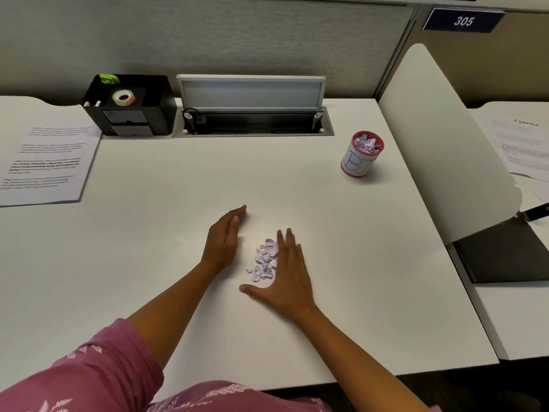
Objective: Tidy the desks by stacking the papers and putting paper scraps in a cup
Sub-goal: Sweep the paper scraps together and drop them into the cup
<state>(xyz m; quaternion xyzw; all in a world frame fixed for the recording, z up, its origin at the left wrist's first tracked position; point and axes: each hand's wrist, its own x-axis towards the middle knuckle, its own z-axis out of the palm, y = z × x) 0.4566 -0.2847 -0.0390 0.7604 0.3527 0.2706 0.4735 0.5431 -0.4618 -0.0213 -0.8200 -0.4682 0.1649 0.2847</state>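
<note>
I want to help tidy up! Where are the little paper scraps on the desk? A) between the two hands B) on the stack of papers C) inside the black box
A: the paper scraps lie on the desk between the left hand and the right hand.

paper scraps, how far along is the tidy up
Partly done. The cup already holds scraps. In hand: the left hand and right hand, both flat on the desk, flank a small scrap pile. Left: putting that pile into the cup, and the papers on the neighbouring desk.

Single head-worn view, looking forward and down, close over the desk point(178, 188), partition wall point(208, 40) behind
</note>
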